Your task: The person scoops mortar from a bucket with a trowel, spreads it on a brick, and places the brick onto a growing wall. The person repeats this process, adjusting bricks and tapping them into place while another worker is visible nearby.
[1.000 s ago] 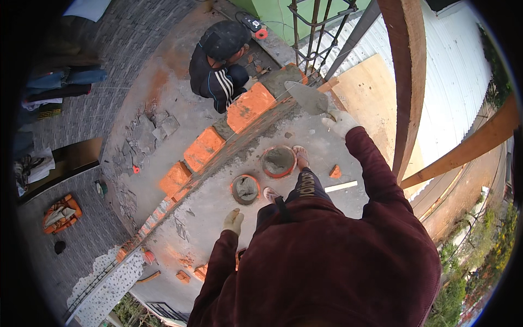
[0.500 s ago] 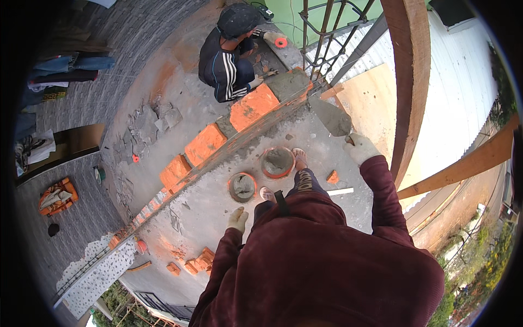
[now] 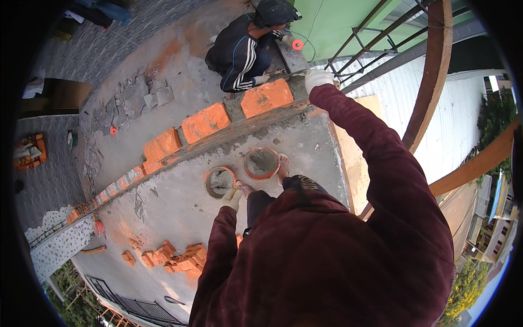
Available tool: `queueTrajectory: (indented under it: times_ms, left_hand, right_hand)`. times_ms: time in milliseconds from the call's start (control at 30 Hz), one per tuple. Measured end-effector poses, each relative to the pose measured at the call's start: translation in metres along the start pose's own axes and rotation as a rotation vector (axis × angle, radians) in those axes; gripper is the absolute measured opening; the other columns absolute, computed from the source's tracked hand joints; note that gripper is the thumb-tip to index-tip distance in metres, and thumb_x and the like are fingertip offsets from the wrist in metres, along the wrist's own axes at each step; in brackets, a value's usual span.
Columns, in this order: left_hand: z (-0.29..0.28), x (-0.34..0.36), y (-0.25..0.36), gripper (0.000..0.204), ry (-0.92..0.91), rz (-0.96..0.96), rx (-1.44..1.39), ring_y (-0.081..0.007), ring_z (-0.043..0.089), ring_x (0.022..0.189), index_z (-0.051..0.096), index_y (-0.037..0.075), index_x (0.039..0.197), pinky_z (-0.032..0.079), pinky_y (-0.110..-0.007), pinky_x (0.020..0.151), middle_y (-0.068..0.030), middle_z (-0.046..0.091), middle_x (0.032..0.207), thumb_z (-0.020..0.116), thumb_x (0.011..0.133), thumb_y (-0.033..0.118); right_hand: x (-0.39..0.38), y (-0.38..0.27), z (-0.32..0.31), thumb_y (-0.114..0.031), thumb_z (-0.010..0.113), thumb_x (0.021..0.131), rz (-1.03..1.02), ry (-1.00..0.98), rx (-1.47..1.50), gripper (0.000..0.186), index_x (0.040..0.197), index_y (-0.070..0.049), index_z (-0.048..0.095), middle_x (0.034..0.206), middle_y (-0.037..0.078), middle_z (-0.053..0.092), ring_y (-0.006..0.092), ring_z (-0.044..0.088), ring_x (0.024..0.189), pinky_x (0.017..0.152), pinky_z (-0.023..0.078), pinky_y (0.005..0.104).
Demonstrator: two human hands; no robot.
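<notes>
My right hand (image 3: 318, 80), in a pale glove, reaches to the far right end of a low brick wall (image 3: 239, 133), beside upright steel bars. It is closed round a trowel; the blade is mostly hidden behind the hand now. Orange bricks (image 3: 206, 123) stand spaced along the wall top, with grey mortar (image 3: 234, 110) between them. My left hand (image 3: 232, 199), also gloved, holds nothing, its fingers apart, beside the left orange-rimmed bucket (image 3: 207, 189). Mortar fills part of this bucket and of the second bucket (image 3: 245, 164) near my feet.
A co-worker (image 3: 245, 52) in dark clothes crouches beyond the wall, near a round red object (image 3: 297, 44). Steel bars (image 3: 376, 41) and a curved wooden post (image 3: 433, 76) rise at right. Loose bricks (image 3: 188, 261) lie at lower left; broken slabs (image 3: 158, 97) lie beyond the wall.
My right hand has moved up and left with the trowel, from beside the wooden post to the wall's end. The view has shifted; my left hand is now closer to the left bucket.
</notes>
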State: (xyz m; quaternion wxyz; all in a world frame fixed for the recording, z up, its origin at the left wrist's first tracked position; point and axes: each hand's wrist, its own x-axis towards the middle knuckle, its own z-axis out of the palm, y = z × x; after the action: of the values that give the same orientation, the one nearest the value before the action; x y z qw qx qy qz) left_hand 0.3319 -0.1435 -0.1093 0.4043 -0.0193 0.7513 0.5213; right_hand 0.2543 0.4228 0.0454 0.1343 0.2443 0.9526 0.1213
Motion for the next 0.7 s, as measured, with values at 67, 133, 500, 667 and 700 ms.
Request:
queueTrajectory:
  times_ms: [67,133,500,667,700]
  left_hand:
    - [-0.007,0.001,-0.022,0.036,0.071,0.038,-0.124,-0.0089,0.061,0.1,0.068,0.006,0.127,0.048,-0.029,0.089,0.0008,0.07,0.11,0.069,0.099,0.029]
    - [-0.011,-0.01,-0.035,0.036,0.08,-0.085,-0.218,-0.0041,0.057,0.089,0.07,0.013,0.128,0.046,-0.026,0.074,0.0065,0.066,0.101,0.071,0.097,0.032]
    - [-0.116,-0.066,-0.111,0.038,0.215,-0.335,-0.02,-0.0143,0.066,0.097,0.071,0.001,0.123,0.052,-0.031,0.089,-0.0045,0.073,0.109,0.078,0.091,0.021]
    - [-0.127,-0.046,-0.07,0.04,0.196,-0.229,0.05,-0.014,0.065,0.104,0.07,0.001,0.126,0.05,-0.03,0.095,-0.0047,0.072,0.114,0.077,0.093,0.023]
    - [-0.115,-0.041,-0.05,0.041,0.16,-0.213,0.089,-0.0145,0.064,0.109,0.069,0.001,0.129,0.048,-0.03,0.098,-0.0054,0.072,0.119,0.076,0.094,0.023]
  right_hand:
    - [0.026,-0.01,-0.011,-0.019,0.061,0.095,0.067,-0.239,-0.01,0.031,0.121,-0.007,0.074,0.125,0.012,0.072,0.0332,0.069,0.116,0.079,0.055,0.0571]
    - [0.022,0.0,-0.027,-0.019,0.062,0.094,0.134,-0.346,0.023,0.031,0.12,-0.009,0.076,0.125,0.011,0.073,0.0338,0.07,0.115,0.081,0.056,0.0558]
    - [-0.184,0.075,-0.067,-0.016,0.064,0.087,0.128,-0.355,0.317,0.026,0.11,-0.009,0.074,0.103,0.014,0.076,0.0303,0.074,0.099,0.085,0.057,0.044]
    - [-0.133,0.056,0.035,-0.017,0.059,0.091,0.003,-0.307,0.188,0.023,0.107,-0.014,0.075,0.103,0.011,0.076,0.0299,0.074,0.099,0.084,0.057,0.0455]
    - [-0.122,0.063,0.046,-0.017,0.059,0.091,0.028,-0.263,0.2,0.023,0.107,-0.014,0.075,0.103,0.011,0.076,0.0299,0.074,0.099,0.084,0.057,0.0457]
